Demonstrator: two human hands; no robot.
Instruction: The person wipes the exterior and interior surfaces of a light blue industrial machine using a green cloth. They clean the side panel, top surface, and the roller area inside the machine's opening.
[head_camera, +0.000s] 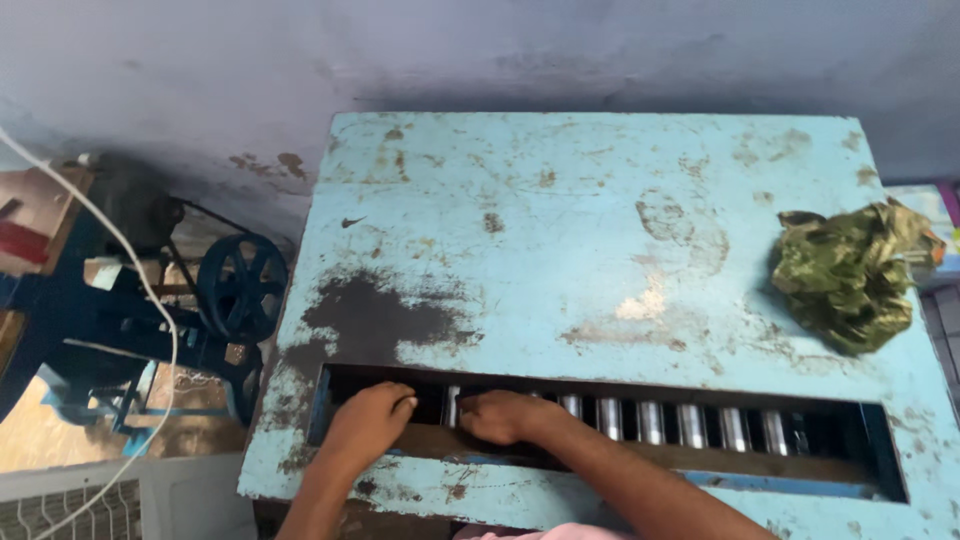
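Note:
My left hand (368, 418) and my right hand (503, 416) both reach into a long slot (800, 440) cut in the top of a worn light-blue metal machine cover (560, 240). Inside the slot runs a row of shiny ribbed metal rollers (650, 422). The fingers of both hands are curled down over a dark bar at the slot's left end. What lies under the fingers is hidden, and I cannot tell whether they grip anything.
A crumpled green camouflage cloth (850, 275) lies on the cover's right side. To the left stands a dark blue machine with a spoked wheel (240, 288) and a white cable (150, 300). A grey wall (480, 50) is behind.

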